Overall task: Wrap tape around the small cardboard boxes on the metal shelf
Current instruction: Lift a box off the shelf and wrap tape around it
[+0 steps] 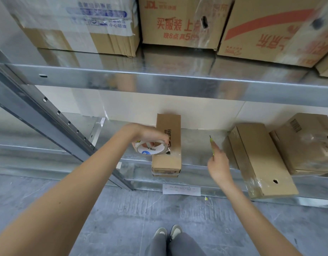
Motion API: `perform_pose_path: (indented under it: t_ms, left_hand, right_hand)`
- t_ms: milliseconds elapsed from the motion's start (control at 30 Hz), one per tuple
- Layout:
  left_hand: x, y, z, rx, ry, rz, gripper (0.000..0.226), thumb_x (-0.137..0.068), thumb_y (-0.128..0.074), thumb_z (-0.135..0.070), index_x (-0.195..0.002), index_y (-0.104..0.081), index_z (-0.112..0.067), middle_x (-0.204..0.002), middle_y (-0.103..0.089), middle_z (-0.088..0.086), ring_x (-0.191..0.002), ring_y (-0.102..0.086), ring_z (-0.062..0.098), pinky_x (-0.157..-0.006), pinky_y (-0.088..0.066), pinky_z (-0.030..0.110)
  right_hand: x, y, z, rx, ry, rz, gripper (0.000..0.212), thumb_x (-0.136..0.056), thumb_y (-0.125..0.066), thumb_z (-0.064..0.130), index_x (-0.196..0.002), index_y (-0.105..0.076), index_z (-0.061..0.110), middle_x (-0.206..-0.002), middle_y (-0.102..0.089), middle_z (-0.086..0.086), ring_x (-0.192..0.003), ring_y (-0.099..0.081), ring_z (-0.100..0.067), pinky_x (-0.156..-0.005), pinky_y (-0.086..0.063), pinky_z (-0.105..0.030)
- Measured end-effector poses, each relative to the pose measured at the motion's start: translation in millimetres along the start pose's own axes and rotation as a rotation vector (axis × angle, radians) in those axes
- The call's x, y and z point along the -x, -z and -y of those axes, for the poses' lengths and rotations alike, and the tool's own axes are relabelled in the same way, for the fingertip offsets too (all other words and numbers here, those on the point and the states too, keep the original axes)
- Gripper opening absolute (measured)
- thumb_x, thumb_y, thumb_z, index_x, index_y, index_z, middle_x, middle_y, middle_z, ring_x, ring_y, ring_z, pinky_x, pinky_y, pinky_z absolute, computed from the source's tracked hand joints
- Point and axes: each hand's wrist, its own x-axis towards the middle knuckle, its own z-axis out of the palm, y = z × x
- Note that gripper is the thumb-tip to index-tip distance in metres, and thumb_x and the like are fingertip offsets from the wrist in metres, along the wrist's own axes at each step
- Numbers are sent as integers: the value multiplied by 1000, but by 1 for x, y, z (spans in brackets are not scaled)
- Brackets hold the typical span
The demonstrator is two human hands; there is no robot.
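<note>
Three small brown cardboard boxes (166,145) on grey metal shelf (196,143). Left hand (150,134) fingers clamped on clear tape roll (150,147) against leftmost box. Right hand (219,163) pinches thin yellow-green cutter (212,147).

Storeroom: galvanized metal shelving (159,84), stacked printed cartons (181,21), concrete floor (104,218).

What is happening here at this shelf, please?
A person is taping a small box on the metal shelf. The left hand holds a tape roll against the box. The right hand holds a thin green tool, probably a cutter. Two more boxes lie to the right.
</note>
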Motion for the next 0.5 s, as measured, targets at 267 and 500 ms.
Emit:
perform_pose_path:
  t_ms: [267,500]
  left_hand:
    - [4,-11,22,161,-106,-94,59,-64,-58,-58,-104,-68,-16,-114,-67,7,-96,-65,23,-88,-53,39]
    - [8,-15,26,216,-170,-130,46,-72,-54,-53,-103,-70,-23,-113,-64,-6,-106,-59,12,-95,-50,38]
  right_hand:
    - [-38,-67,-31,577,18,-27,58,-93,-35,-8,-148,-20,-1,-137,-40,-14,-117,-42,-27,-97,-34,-32]
    - [27,-49,20,171,251,-160,58,-104,-24,40,-152,-22,9,-159,-23,-4,-146,-20,-17,-118,-13,-42]
